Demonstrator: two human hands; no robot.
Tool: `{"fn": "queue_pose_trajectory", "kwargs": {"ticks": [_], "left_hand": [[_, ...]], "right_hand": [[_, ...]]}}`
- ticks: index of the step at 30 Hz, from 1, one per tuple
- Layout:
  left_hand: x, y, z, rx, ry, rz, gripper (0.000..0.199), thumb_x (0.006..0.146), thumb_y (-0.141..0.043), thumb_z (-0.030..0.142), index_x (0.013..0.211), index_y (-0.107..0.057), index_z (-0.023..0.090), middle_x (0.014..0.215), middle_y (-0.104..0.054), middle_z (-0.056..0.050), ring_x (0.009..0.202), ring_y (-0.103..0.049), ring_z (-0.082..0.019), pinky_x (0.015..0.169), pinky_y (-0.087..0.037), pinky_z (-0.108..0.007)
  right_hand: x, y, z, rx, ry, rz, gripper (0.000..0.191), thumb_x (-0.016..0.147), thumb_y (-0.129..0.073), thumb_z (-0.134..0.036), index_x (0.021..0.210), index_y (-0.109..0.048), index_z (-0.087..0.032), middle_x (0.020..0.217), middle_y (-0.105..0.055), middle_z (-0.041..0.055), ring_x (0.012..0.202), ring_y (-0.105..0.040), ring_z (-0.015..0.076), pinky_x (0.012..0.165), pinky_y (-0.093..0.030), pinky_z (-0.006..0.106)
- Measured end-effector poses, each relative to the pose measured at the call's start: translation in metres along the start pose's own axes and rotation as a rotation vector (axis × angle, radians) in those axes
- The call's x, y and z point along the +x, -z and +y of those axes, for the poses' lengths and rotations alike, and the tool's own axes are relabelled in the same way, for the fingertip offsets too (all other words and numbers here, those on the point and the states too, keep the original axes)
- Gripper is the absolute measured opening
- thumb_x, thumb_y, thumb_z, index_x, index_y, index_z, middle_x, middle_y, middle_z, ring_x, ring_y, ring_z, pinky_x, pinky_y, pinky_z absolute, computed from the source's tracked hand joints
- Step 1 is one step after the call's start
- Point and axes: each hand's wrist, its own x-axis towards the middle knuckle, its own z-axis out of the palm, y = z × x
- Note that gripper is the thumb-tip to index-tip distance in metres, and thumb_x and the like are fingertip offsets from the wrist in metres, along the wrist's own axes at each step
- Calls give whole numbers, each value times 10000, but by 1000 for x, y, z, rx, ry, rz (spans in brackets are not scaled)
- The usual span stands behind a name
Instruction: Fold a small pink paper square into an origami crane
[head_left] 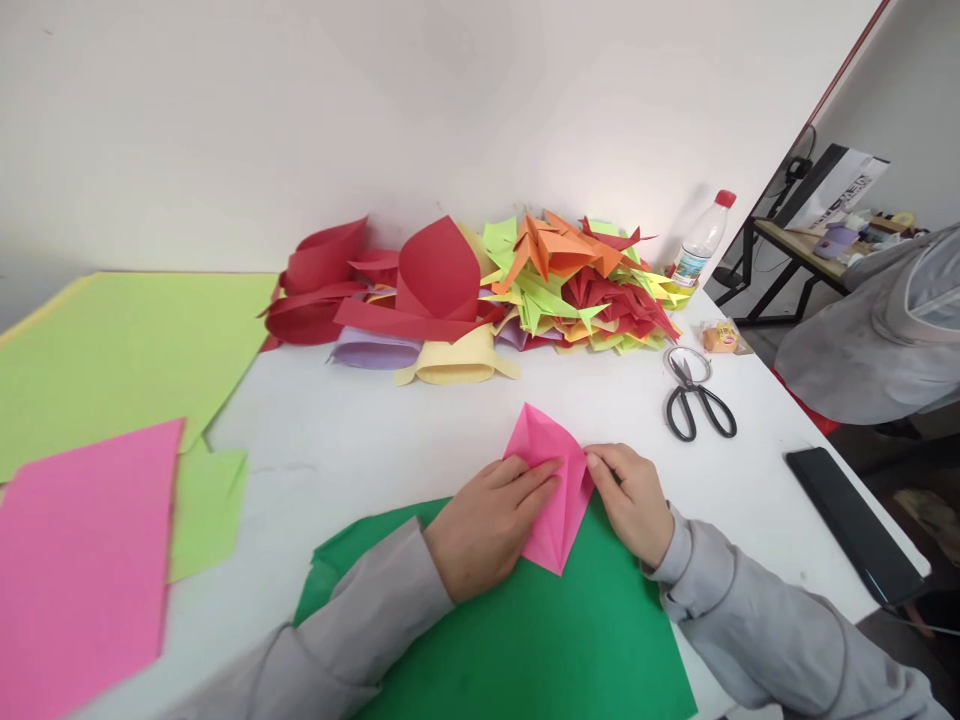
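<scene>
A folded piece of pink paper (566, 515), kite-shaped with creases down its length, lies over the green sheet (525, 650). From the left, my left hand (491, 520) holds it, two fingers reaching across its surface and the thumb hidden underneath. At the paper's right edge, my right hand (630, 500) pinches a corner between thumb and forefinger. The pink paper's top point stays uncovered, and so does its lower tip.
Scissors (699, 402), a tape ring (688, 364), a small wrapped snack (721, 337) and a black phone (855, 525) lie to the right. Folded paper shapes (450, 275) pile against the wall beside a bottle (701, 245). Large pink (90, 570) and lime sheets (150, 350) lie left. A person (874, 325) is nearby.
</scene>
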Motion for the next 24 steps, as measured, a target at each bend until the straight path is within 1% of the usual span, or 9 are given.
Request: {"fn": "queue_pose_trajectory", "kwargs": {"ticks": [5, 11, 15, 21, 24], "left_hand": [[-2, -3, 1, -22, 25, 4, 484, 754, -448, 52, 1231, -532, 64, 1281, -592, -161, 882, -519, -259, 804, -488, -438], [-1, 2, 1, -46, 44, -77, 535, 741, -478, 65, 1276, -502, 71, 1306, -578, -153, 916, -517, -273, 819, -467, -443], [0, 4, -1, -85, 50, -78, 544, 735, -466, 72, 1278, -493, 47, 1320, -566, -160, 912, -507, -281, 819, -458, -457], [-1, 2, -4, -193, 62, -52, 517, 779, -416, 67, 1292, -472, 72, 1317, -564, -149, 881, -513, -254, 818, -461, -434], [0, 2, -4, -219, 60, -39, 521, 788, -412, 69, 1307, -456, 75, 1318, -562, -150, 905, -517, -254, 831, -464, -428]], "right_hand": [[1, 0, -3, 25, -3, -10, 308, 973, -401, -285, 963, -704, -232, 898, -720, 42, 831, -637, 185, 780, -493, 336], [0, 2, -7, 97, -44, -16, 304, 980, -403, -301, 989, -700, -238, 940, -715, 38, 882, -636, 184, 818, -492, 338], [-1, 2, -7, 126, -63, -21, 296, 981, -406, -299, 1009, -694, -237, 973, -713, 42, 925, -636, 188, 859, -482, 350], [-1, 3, -8, 109, -37, -52, 292, 987, -398, -288, 1061, -677, -241, 997, -710, 43, 945, -633, 184, 874, -474, 356], [0, 4, -8, 99, -11, -63, 297, 992, -391, -290, 1081, -670, -240, 1003, -709, 46, 940, -634, 181, 872, -475, 353]]}}
